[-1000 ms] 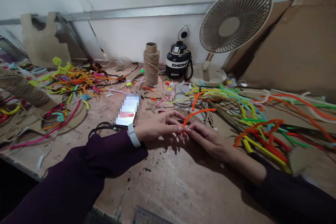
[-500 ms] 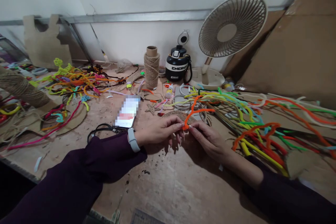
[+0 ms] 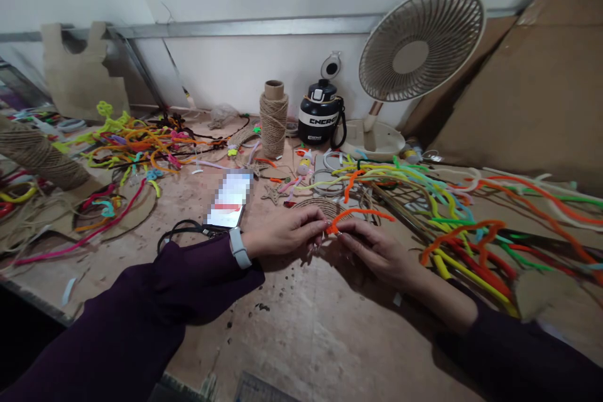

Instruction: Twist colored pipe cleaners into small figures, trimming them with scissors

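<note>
An orange pipe cleaner (image 3: 362, 211) is held between my two hands above the middle of the table. My left hand (image 3: 287, 230) pinches its bunched left end with thumb and forefinger. From the right, my right hand (image 3: 379, 250) grips the same small bunch, its fingertips close to those of my left hand. A curved free end stretches right over my right hand. Just behind the fingers lies a coil of brown cord (image 3: 315, 203). Another short orange length (image 3: 351, 187) shows above the bunch; whether it joins the held piece is unclear.
A phone (image 3: 230, 200) lies left of centre. Behind stand a twine spool (image 3: 274, 122), a black bottle (image 3: 318, 120) and a fan (image 3: 419, 47). Colourful pipe cleaners are heaped on the left (image 3: 136, 144) and right (image 3: 438, 191). A cardboard sheet (image 3: 532, 88) leans at the right.
The orange strand over my right hand has swung down and to the right, and its forked shape has opened up. Both hands stay on the bunch, almost in place.
</note>
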Available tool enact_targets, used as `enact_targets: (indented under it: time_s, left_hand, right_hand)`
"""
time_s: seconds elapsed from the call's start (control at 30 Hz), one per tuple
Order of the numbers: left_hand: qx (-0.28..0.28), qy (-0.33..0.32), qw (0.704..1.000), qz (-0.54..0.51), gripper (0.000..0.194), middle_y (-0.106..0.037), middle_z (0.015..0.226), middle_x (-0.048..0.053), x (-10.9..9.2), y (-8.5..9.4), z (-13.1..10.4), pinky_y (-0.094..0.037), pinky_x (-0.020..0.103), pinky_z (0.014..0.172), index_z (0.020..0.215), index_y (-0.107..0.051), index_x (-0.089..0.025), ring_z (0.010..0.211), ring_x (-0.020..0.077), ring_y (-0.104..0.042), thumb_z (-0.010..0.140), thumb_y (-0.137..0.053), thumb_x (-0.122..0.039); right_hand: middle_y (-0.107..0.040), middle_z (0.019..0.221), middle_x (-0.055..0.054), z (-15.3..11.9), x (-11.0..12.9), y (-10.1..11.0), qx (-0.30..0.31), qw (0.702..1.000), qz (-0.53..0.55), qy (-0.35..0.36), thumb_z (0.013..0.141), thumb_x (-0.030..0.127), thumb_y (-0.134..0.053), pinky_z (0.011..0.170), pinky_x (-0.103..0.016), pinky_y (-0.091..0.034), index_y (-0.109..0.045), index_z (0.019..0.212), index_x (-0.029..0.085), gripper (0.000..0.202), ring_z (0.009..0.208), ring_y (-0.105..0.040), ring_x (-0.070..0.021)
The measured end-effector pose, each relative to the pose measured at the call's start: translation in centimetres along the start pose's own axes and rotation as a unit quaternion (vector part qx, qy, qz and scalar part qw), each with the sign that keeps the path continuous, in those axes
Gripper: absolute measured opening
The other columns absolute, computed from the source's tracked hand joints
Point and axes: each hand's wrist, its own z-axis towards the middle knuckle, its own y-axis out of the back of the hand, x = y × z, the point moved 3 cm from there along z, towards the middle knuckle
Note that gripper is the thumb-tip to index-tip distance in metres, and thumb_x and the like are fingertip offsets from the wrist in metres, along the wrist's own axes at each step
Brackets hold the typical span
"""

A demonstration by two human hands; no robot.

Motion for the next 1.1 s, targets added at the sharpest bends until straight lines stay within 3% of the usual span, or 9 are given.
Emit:
enact_targets:
  time_s: [0.17, 0.4, 0.5, 0.67, 0.93, 1.1]
  left_hand:
    - [0.006, 0.009, 1.0, -0.015, 0.028, -0.054, 0.071, -0.003, -0.2, 0.0, -0.1, -0.042, 0.018, 0.05, 0.087, -0.047, -0.016, 0.055, 0.006, -0.052, 0.093, -0.047, -0.044]
    - [0.07, 0.07, 0.984, -0.146, 0.029, -0.058, 0.067, -0.002, 0.5, 0.2, 0.0, -0.036, 0.016, 0.046, 0.085, -0.048, -0.016, 0.052, 0.0052, -0.053, 0.089, -0.057, -0.043]
    - [0.063, 0.076, 0.98, -0.171, 0.032, -0.059, 0.069, -0.001, 0.8, 0.1, 0.2, -0.033, 0.015, 0.043, 0.086, -0.048, -0.016, 0.052, 0.0053, -0.055, 0.089, -0.056, -0.047]
    - [0.025, 0.072, 0.986, -0.145, 0.035, -0.062, 0.075, 0.003, 0.4, -0.5, 0.1, -0.042, 0.018, 0.043, 0.09, -0.047, -0.016, 0.057, 0.0106, -0.062, 0.093, -0.043, -0.051]
    - [0.013, 0.036, 0.994, -0.098, 0.022, -0.058, 0.073, 0.0, 0.2, -1.3, -0.2, -0.033, 0.015, 0.039, 0.092, -0.041, -0.019, 0.049, 0.0066, -0.054, 0.097, -0.035, -0.039]
    - [-0.003, 0.029, 0.999, -0.026, 0.019, -0.055, 0.067, -0.002, -0.1, -1.6, -0.5, -0.037, 0.017, 0.042, 0.086, -0.039, -0.019, 0.047, 0.0069, -0.051, 0.096, -0.031, -0.033]
  right_hand:
    - [-0.064, 0.082, -0.003, 0.0, 0.1, 0.2, -0.004, 1.0, -0.003, 0.006, 0.094, 0.036, -0.049, 0.06, -0.025, -0.049, -0.063, 0.095, 0.02, 0.021, 0.066, -0.059, -0.0134]
    - [-0.07, 0.09, -0.006, 0.1, 1.4, 0.4, 0.02, 0.997, -0.042, 0.058, 0.094, 0.027, -0.049, 0.073, -0.028, -0.052, -0.065, 0.098, 0.02, 0.018, 0.081, -0.066, -0.0168]
    - [-0.071, 0.089, -0.005, 0.0, 1.1, 0.2, -0.016, 0.994, -0.074, 0.085, 0.093, 0.024, -0.049, 0.07, -0.027, -0.052, -0.064, 0.098, 0.02, 0.016, 0.079, -0.067, -0.0162]
    - [-0.07, 0.083, -0.005, -0.4, 0.4, 0.1, -0.124, 0.975, -0.159, 0.098, 0.091, 0.021, -0.051, 0.061, -0.026, -0.053, -0.062, 0.099, 0.02, 0.014, 0.07, -0.066, -0.016]
    - [-0.073, 0.088, -0.006, -0.6, 0.7, -0.6, -0.117, 0.97, -0.178, 0.121, 0.093, 0.021, -0.048, 0.067, -0.028, -0.057, -0.063, 0.102, 0.021, 0.018, 0.075, -0.069, -0.017]
    - [-0.074, 0.091, -0.007, -0.9, 0.7, -1.0, -0.11, 0.954, -0.22, 0.172, 0.092, 0.018, -0.048, 0.069, -0.03, -0.058, -0.064, 0.104, 0.022, 0.02, 0.077, -0.07, -0.0178]
